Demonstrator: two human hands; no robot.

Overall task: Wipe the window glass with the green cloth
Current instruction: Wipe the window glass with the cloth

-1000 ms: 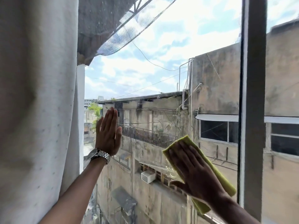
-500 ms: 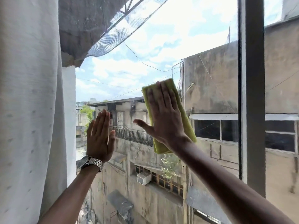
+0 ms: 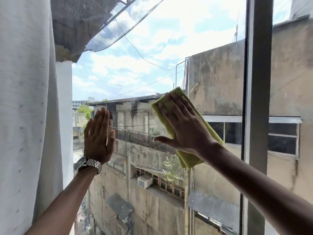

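Observation:
The window glass (image 3: 152,48) fills the middle of the view, with sky and old buildings behind it. My right hand (image 3: 184,128) lies flat against the pane at mid height and presses the folded green cloth (image 3: 188,158) onto the glass. The cloth sticks out above my fingertips and below my wrist. My left hand (image 3: 98,139) rests flat on the glass to the left, fingers straight and pointing up, holding nothing. A metal watch (image 3: 89,164) is on that wrist.
A white curtain (image 3: 25,116) hangs along the left edge, close to my left arm. A grey vertical window frame (image 3: 257,99) bounds the pane on the right, with another pane beyond it.
My right hand swept the cloth up from the lower right of the pane to mid height, then shifted slightly right. My left hand stayed flat on the glass.

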